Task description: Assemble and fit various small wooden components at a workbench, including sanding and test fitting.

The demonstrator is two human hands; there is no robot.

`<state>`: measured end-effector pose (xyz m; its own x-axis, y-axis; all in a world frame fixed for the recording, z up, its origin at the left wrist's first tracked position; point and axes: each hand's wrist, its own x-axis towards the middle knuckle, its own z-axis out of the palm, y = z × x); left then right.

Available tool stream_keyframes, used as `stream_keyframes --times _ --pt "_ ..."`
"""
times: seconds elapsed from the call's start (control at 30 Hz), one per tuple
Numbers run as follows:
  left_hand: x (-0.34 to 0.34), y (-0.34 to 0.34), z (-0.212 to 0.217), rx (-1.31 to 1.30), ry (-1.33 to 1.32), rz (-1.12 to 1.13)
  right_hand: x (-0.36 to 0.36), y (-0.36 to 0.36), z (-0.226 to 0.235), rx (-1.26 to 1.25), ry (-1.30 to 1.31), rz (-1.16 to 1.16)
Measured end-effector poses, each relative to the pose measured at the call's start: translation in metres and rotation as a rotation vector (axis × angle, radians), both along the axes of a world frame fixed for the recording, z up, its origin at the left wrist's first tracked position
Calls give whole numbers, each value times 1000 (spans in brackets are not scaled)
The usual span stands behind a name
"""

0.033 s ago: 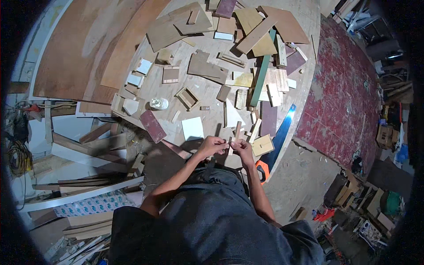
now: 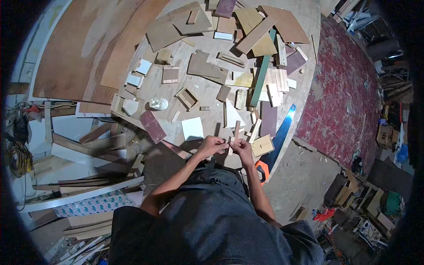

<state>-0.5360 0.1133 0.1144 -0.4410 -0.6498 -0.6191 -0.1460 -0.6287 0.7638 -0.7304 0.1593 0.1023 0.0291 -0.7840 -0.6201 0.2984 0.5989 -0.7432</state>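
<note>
Close in front of my body, both hands meet over the near edge of the wooden table. My right hand pinches a thin wooden strip, whose upper end points away from me. Beside it, my left hand has its fingertips pressed together near the strip's lower part; whatever is between them is too small to name. Right of the hands are a pale wooden block and a handsaw with an orange handle. A white square board lies beyond my left hand.
Wood offcuts cover the table, with a green strip, a small open wooden box and a white jar among them. Large plywood sheets stand at left. Scrap boards pile up lower left; red flooring lies right.
</note>
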Motion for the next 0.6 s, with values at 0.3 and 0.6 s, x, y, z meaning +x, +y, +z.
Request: stream_keyframes --times 0.3,0.6 --pt "5 -20 -6 -30 -46 39 4 -41 -2 10 99 107" --pt "11 -16 -8 52 -26 97 7 -49 6 34 85 144"
